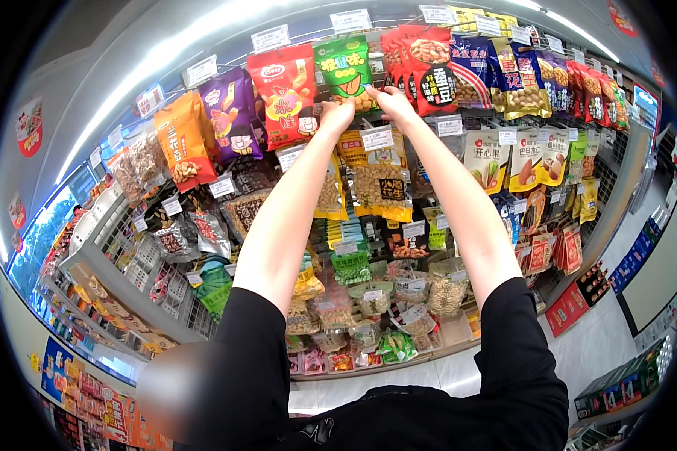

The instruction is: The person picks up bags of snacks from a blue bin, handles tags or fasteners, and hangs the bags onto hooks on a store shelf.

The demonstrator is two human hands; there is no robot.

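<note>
Both arms reach up to the top row of a wire-grid snack rack. A green snack bag (pixel 343 63) with a cartoon mouth hangs there between a red bag (pixel 282 93) on its left and a red bag of beans (pixel 429 67) on its right. At the green bag's lower left edge is my left hand (pixel 337 113). My right hand (pixel 394 104) is at its lower right corner, the fingers spread and a fingertip at the bag. Whether either hand grips the bag cannot be told. Just below the hands hangs a yellow bag of peanuts (pixel 381 180).
Purple (pixel 231 115) and orange bags (pixel 185 141) hang at the left, white nut pouches (pixel 488 158) at the right. Price tags (pixel 377 138) stick out on hooks. Boxed goods (pixel 620 383) stand at the lower right. A blurred round shape (pixel 172 389) is at the lower left.
</note>
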